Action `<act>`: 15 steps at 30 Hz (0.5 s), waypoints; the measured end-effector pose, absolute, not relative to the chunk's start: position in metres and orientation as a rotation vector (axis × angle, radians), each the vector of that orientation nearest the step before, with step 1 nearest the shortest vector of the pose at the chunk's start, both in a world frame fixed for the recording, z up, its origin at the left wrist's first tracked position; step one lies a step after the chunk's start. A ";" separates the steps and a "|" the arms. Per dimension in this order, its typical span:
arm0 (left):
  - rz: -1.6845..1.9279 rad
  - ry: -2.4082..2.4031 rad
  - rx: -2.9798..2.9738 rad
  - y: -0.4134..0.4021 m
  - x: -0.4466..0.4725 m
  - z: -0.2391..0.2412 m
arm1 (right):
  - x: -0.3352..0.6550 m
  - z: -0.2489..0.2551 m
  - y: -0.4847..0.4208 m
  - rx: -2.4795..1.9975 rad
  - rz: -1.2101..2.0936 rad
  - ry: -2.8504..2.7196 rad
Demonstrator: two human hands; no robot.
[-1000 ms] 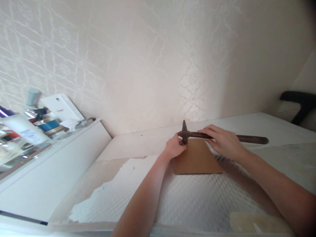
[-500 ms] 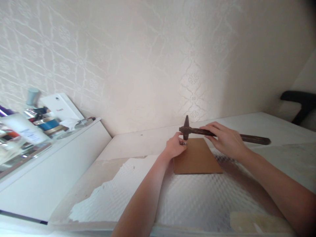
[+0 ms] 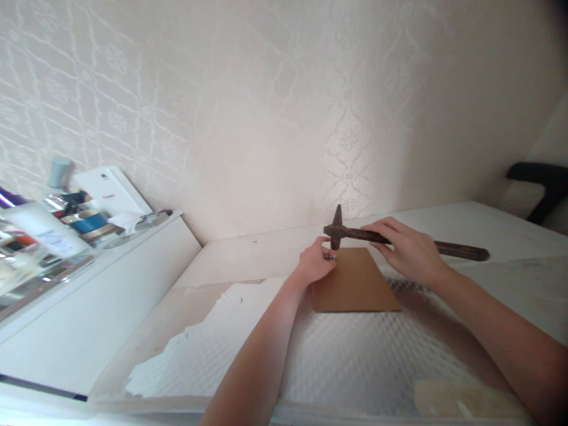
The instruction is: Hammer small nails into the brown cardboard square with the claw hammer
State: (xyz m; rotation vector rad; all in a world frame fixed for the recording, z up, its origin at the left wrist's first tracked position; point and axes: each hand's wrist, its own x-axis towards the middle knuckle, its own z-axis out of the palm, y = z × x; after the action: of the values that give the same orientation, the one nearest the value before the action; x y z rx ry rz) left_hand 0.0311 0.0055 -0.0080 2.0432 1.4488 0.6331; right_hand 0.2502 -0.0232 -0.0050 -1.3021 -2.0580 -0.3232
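My right hand [image 3: 403,245] grips the dark wooden handle of a hammer [image 3: 368,235], fairly close to the head. The hammer's metal head is just above the far left corner of a flat brown board [image 3: 352,287]. At that corner my left hand [image 3: 316,260] is closed, its thumb and fingertips together below the hammer head. Whatever is between those fingers is too small to make out; a small patterned dark-and-light bit shows near them. The board lies flat on a silvery quilted sheet [image 3: 346,349].
To the left, a white cabinet [image 3: 115,284] bears tubes, a blue roll of tape [image 3: 89,222] and a white box [image 3: 115,192]. A patterned wall [image 3: 248,130] rises behind the white table [image 3: 235,254]. A black armrest-like part [image 3: 539,177] stands at far right.
The hammer head has risen very slightly and tilted a little to the right. My left hand and the board look almost unmoved.
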 end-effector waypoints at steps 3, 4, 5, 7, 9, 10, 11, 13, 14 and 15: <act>0.621 1.486 2.043 0.004 0.031 -0.007 | 0.250 -0.006 -0.023 -1.309 -0.268 -2.117; 0.624 1.485 2.039 0.004 0.031 -0.007 | 0.250 -0.006 -0.023 -1.311 -0.252 -2.126; 0.631 1.473 2.030 0.005 0.030 -0.008 | 0.251 -0.006 -0.023 -1.317 -0.242 -2.124; 0.655 1.432 2.000 0.005 0.030 -0.010 | 0.252 -0.007 -0.021 -1.347 -0.242 -2.090; 0.688 1.409 1.958 0.007 0.029 -0.012 | 0.254 -0.008 -0.018 -1.394 -0.252 -2.039; 0.705 1.407 1.932 0.008 0.029 -0.013 | 0.255 -0.010 -0.017 -1.420 -0.257 -2.008; 0.722 1.406 1.902 0.008 0.029 -0.013 | 0.256 -0.011 -0.015 -1.449 -0.257 -1.976; 0.764 1.395 1.824 0.008 0.029 -0.012 | 0.259 -0.014 -0.012 -1.534 -0.241 -1.902; 0.787 1.392 1.780 0.008 0.028 -0.011 | 0.260 -0.015 -0.010 -1.592 -0.225 -1.865; 0.811 1.392 1.740 0.008 0.028 -0.009 | 0.262 -0.016 -0.009 -1.655 -0.206 -1.830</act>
State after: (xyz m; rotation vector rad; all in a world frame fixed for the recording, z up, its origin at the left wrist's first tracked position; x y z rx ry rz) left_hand 0.0281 0.0077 -0.0094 1.7400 1.3923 0.8106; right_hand 0.2623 -0.0091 -0.0164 -1.6548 -1.8301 -0.2061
